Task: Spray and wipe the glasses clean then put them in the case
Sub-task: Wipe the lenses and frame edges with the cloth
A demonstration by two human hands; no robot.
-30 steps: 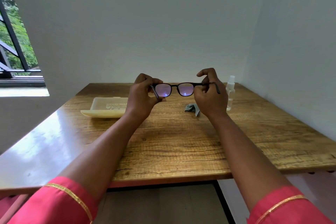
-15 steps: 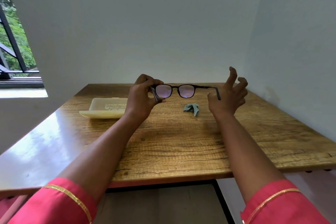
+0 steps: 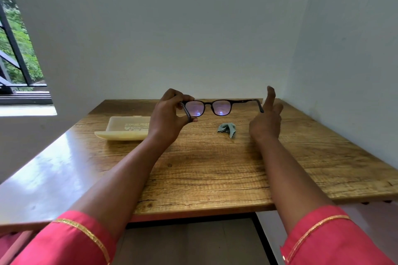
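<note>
Dark-framed glasses (image 3: 208, 107) hang in the air above the far half of the wooden table (image 3: 215, 168), temples unfolded toward me. My left hand (image 3: 169, 115) pinches their left temple near the hinge. Just right of the free right temple, my right hand (image 3: 267, 118) is open with fingers spread, holding nothing. A small crumpled grey-green cloth (image 3: 227, 128) lies on the table below the glasses. The cream glasses case (image 3: 125, 129) lies shut flat on the table to the left of my left hand. The spray bottle is hidden behind my right hand.
White walls close the table in at the back and along the right side. A window (image 3: 17, 49) with dark bars opens at the far left. The floor shows under the table's near edge.
My right hand let go of the right temple and opened, moving slightly right. It now covers the spray bottle. The left hand keeps the glasses almost still.
</note>
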